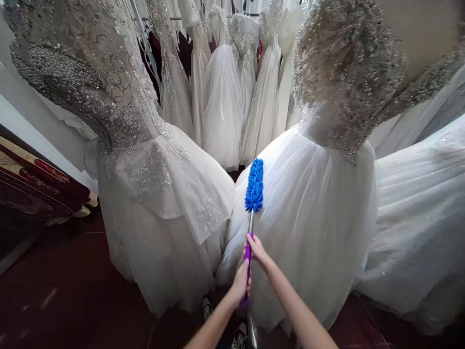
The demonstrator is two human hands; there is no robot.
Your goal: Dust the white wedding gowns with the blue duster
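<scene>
A duster with a fluffy blue head, a short metal shaft and a purple handle points away from me. My left hand is closed round the lower part of the handle. Higher up the same handle, near the shaft, my right hand grips it. The blue head lies over the left side of a white tulle gown with a beaded bodice; whether it touches the fabric I cannot tell. Left of the duster stands another white gown, its bodice covered in beads and its skirt bearing a sparkling overlay.
Several white gowns hang from a rail at the back. More white skirt fabric spreads at the right. Dark red boxes stand at the far left. My shoes are on the dark red floor between the skirts.
</scene>
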